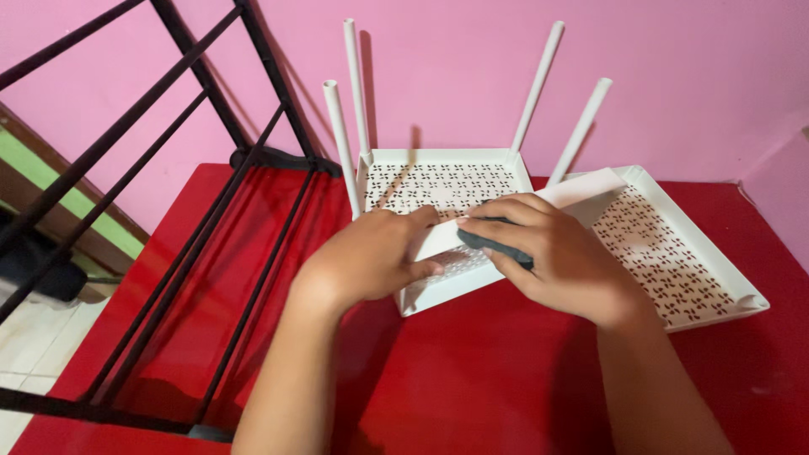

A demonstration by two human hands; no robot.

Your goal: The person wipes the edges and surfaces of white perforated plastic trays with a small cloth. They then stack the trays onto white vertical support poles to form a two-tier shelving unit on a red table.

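Observation:
A white perforated plastic shelf tray (438, 173) lies on the red surface with white tubes (340, 143) standing up from its corners. My left hand (366, 257) grips the near edge of a white sheet (581, 190) that lies slanted across the tray. My right hand (556, 257) presses a dark grey pen-like object (497, 247) against that sheet. A second white perforated tray (674, 261) lies to the right, partly under the sheet and my right hand.
A black metal rack frame (211, 168) leans over the left side of the red surface (472, 379). The pink wall (674, 76) rises close behind the trays. Tiled floor (29, 345) shows at the lower left.

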